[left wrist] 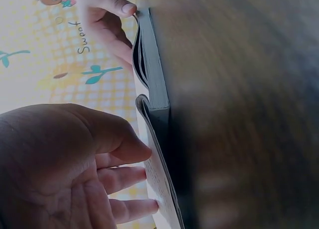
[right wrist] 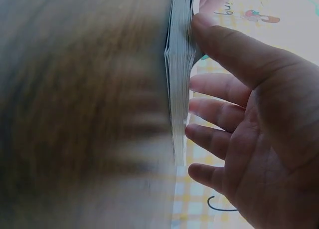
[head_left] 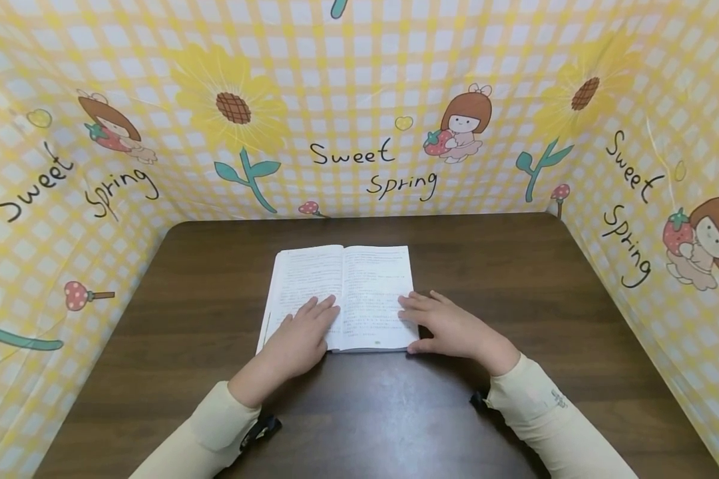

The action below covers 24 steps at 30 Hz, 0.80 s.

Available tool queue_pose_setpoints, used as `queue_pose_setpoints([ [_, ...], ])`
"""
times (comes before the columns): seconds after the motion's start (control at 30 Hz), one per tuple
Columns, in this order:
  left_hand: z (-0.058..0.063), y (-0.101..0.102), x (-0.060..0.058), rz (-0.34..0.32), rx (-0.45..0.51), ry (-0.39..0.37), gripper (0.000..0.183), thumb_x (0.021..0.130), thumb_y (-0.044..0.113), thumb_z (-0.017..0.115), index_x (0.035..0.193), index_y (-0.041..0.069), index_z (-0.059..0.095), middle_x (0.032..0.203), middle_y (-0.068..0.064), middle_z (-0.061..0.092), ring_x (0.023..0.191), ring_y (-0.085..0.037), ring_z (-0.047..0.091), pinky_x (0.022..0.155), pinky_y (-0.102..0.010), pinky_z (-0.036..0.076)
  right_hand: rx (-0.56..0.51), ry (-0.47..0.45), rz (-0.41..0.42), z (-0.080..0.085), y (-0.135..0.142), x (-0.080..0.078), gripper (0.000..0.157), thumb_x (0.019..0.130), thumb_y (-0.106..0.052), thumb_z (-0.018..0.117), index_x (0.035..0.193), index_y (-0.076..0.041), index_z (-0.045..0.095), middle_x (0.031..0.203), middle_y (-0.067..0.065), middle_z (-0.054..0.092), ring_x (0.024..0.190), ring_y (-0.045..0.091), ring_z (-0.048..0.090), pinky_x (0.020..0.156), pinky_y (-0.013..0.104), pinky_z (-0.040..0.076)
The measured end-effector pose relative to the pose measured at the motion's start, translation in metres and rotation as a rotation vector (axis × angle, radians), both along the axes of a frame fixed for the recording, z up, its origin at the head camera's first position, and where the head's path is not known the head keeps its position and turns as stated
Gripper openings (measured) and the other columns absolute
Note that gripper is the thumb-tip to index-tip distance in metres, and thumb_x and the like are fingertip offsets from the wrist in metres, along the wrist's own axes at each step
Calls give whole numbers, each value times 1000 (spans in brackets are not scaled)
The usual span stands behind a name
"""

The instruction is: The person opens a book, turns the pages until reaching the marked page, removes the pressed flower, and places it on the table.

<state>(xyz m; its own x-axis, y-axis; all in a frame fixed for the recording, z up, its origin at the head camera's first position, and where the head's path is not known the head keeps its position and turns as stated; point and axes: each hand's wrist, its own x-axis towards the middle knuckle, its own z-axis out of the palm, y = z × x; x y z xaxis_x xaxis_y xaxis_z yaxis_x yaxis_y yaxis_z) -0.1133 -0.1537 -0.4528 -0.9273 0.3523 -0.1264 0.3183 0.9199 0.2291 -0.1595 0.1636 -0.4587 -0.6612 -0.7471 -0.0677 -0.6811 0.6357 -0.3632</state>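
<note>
An open book (head_left: pixel 374 283) with printed white pages lies flat on the brown table. My left hand (head_left: pixel 296 339) rests on the lower part of the left page, its fingertips close to the centre fold. At the right edge my right hand (head_left: pixel 455 329) touches the other page with extended fingers, its thumb by the lower corner. In the left wrist view, the right-hand page block (left wrist: pixel 153 64) looks thick, and its top pages bulge up slightly near the fold. The right wrist view shows the fingertips (right wrist: pixel 198 131) along the book's side edge.
Wood-grain table top (head_left: pixel 491 266) surrounds the book. A yellow checked cloth (head_left: pixel 347 86) printed with flowers and "Sweet Spring" rises at the back and both sides. A black strap (head_left: pixel 260 431) shows at the left sleeve, and another dark piece (head_left: pixel 478 400) at the right one.
</note>
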Motion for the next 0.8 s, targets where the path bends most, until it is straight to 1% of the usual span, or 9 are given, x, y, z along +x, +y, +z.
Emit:
queue_pose_setpoints([
  [0.07,1,0,0,1,1,8,53,99,11,52,152,11,50,164,-7,38,152,-37,33,108,-72,36,7,4,0,1,0,-1,69,92,-45,76,148,-10,56,163,8,39,154,29,31,124,60,17],
  [0.13,2,0,0,3,3,10,51,102,17,54,152,11,50,164,-7,38,152,-37,33,108,-72,37,10,30,23,2,1,-1,62,94,-42,74,145,-11,59,161,9,43,152,29,34,123,60,20],
  [0.27,1,0,0,12,19,3,53,104,34,58,152,11,51,164,-7,38,152,-36,32,108,-73,35,3,144,123,4,3,-2,37,96,-30,73,130,-14,72,150,9,57,144,30,48,117,59,34],
  [0.37,0,0,0,25,34,2,58,102,39,63,151,10,52,164,-7,38,152,-37,32,107,-75,33,-16,217,192,5,4,-2,24,94,-20,75,118,-17,77,140,6,66,137,28,56,111,57,43],
  [0.43,0,1,0,32,40,7,58,101,39,64,150,10,53,164,-7,39,152,-37,32,106,-77,32,-29,234,214,5,5,-2,21,93,-15,76,114,-18,79,136,5,68,134,26,59,109,56,45],
  [0.57,-1,1,0,30,45,35,56,99,38,67,146,9,56,163,-9,40,152,-39,31,107,-78,30,-47,245,234,5,5,-3,20,92,-13,76,111,-18,79,134,5,70,132,27,61,107,55,47],
  [0.67,-1,2,-1,6,50,86,48,97,36,71,137,12,62,163,-8,40,152,-40,30,107,-81,25,-74,237,233,4,5,-4,18,92,-10,75,108,-18,79,131,4,71,131,26,62,108,50,48],
  [0.73,-2,3,-1,-22,68,120,41,95,32,74,132,15,65,162,-7,41,152,-40,30,108,-82,22,-96,230,225,3,4,-4,17,93,-10,75,107,-18,79,130,4,72,130,25,63,108,47,49],
  [0.8,-2,3,-1,-55,94,137,38,94,27,75,130,19,67,162,-4,43,152,-39,30,107,-83,22,-117,216,206,3,3,-4,16,94,-9,73,106,-18,78,129,4,72,129,24,63,107,44,49],
])
